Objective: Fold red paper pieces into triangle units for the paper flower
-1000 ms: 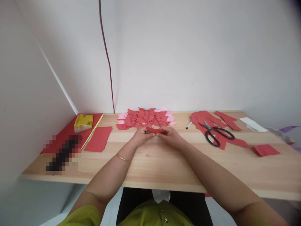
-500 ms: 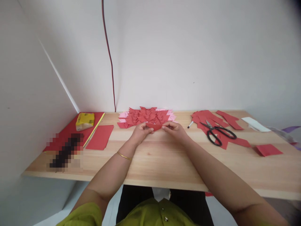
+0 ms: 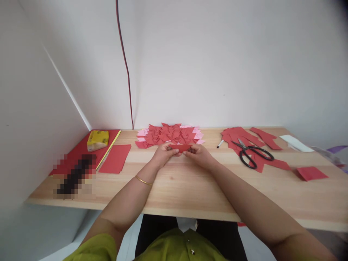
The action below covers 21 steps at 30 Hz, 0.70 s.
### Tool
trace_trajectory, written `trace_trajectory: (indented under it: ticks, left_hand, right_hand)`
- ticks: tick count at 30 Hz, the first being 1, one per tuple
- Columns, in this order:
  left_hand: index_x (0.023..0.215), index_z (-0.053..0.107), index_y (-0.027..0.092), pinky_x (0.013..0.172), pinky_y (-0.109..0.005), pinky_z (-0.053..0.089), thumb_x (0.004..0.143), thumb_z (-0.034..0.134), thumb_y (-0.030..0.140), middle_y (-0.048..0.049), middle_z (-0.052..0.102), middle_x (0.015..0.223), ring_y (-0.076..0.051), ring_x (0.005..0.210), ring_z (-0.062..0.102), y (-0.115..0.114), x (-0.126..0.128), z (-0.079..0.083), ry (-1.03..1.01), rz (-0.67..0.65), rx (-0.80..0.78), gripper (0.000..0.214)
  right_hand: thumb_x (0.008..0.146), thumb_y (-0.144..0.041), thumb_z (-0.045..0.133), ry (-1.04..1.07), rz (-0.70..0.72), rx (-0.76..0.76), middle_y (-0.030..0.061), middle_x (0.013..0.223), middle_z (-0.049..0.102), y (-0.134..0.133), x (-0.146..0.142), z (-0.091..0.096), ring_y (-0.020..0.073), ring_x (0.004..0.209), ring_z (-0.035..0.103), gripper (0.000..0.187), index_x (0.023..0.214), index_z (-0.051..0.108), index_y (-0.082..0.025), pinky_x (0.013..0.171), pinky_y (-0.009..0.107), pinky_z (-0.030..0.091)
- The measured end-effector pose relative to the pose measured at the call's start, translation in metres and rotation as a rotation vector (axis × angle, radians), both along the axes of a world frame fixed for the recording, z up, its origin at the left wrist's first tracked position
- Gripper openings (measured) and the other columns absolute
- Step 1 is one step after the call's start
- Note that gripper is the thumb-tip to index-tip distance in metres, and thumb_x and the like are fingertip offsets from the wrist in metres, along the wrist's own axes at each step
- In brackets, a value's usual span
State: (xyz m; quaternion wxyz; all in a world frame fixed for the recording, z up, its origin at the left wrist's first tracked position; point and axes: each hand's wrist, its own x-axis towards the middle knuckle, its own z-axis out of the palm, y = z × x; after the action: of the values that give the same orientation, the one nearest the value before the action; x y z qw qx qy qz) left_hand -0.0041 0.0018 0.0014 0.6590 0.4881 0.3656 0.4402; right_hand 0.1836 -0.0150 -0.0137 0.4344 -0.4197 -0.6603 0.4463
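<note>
A small folded piece of red paper (image 3: 180, 147) is held between both hands above the middle of the table, its long edge facing up. My left hand (image 3: 163, 153) pinches its left end, thumb in front and fingers behind. At the right end, my right hand (image 3: 199, 156) grips it the same way, the thumbs close together near the lower edge. Just behind the hands lies a heap of folded red paper shapes (image 3: 168, 134), with pink folded paper shapes (image 3: 141, 133) showing at both sides. The fingers partly hide the held paper.
Black-handled scissors (image 3: 255, 152) lie on red paper scraps (image 3: 240, 136) to the right, beside a pen (image 3: 220, 144). A red square (image 3: 312, 173) sits farther right. On the left are red sheets (image 3: 115, 158), a yellow packet (image 3: 98, 140) and a pixelated dark object (image 3: 77, 174).
Both hands have come slightly closer together and lower. The red paper now shows a straight, level top edge, with the right thumb shifted toward its middle.
</note>
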Motion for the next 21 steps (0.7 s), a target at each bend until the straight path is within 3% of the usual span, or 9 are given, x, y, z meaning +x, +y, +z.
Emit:
trace_trajectory:
  ticks: [6,15,21]
  left_hand:
    - [0.081,0.067,0.011,0.077,-0.035,0.054,0.057,0.082,0.027,-0.0063,0.071,0.076,-0.016,0.067,0.067,0.0001,0.0005,-0.0001,-0.102,-0.024,-0.026,0.033]
    - [0.084,0.069,0.011,0.082,-0.037,0.053,0.065,0.078,0.027,-0.0074,0.071,0.083,-0.017,0.074,0.068,0.0017,-0.0026,-0.0021,-0.119,-0.069,0.002,0.027]
    - [0.079,0.068,0.011,0.078,-0.035,0.054,0.064,0.079,0.029,-0.0051,0.069,0.075,-0.015,0.070,0.067,0.0001,-0.0020,-0.0017,-0.110,-0.083,-0.004,0.026]
  right_hand:
    - [0.075,-0.044,0.064,-0.033,-0.063,-0.020,0.0026,0.074,0.064,0.0007,0.0000,-0.0012,0.0143,0.065,0.054,0.031,0.086,0.066,-0.015,0.060,0.027,0.042]
    - [0.072,-0.046,0.067,0.029,-0.092,-0.088,0.0010,0.070,0.063,0.0019,0.0037,0.0001,0.0139,0.064,0.055,0.034,0.082,0.065,-0.014,0.063,0.028,0.043]
    - [0.074,-0.040,0.067,0.106,0.049,-0.035,0.0060,0.091,0.071,0.0004,0.0009,0.0021,0.0202,0.088,0.063,0.031,0.094,0.070,-0.018,0.079,0.033,0.048]
